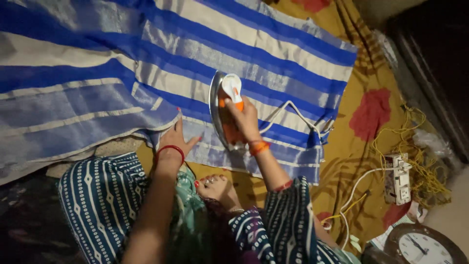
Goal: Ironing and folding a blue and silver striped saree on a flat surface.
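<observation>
A blue, white and silver striped cloth [146, 63] lies spread over a mustard sheet with red flowers [371, 112]. My right hand [244, 120] grips the orange handle of an orange and white electric iron [227, 110], which is tipped up on its side above the cloth, its metal soleplate facing left. My left hand [175, 139] rests flat on the cloth's near edge, fingers spread, just left of the iron. A white cord [293, 110] runs from the iron across the cloth to the right.
My foot [217, 186] and patterned blue clothing fill the near centre. A white power strip [398, 178] with tangled yellow string [420, 146] sits at the right. A round wall clock [422, 247] lies at the bottom right, dark furniture [435, 63] beyond.
</observation>
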